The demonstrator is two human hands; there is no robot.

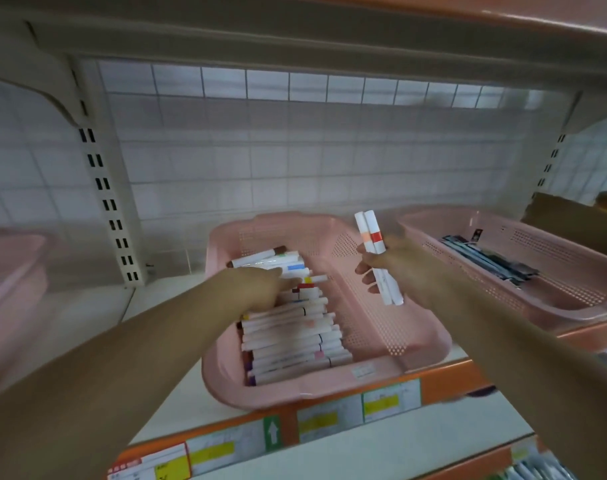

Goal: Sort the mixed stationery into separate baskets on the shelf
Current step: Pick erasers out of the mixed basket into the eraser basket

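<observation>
Two white markers (370, 226) gripped in right hand (397, 268), left hand (260, 287) touching stacked markers (295, 336) — pink basket (295, 391)

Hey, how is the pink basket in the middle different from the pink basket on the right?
The middle basket holds a row of white markers along its left side; the right basket holds dark flat items. The left hand touches the middle basket's markers and the right hand holds two markers over it; no hand is in the right basket. Both are pink and perforated.
</observation>
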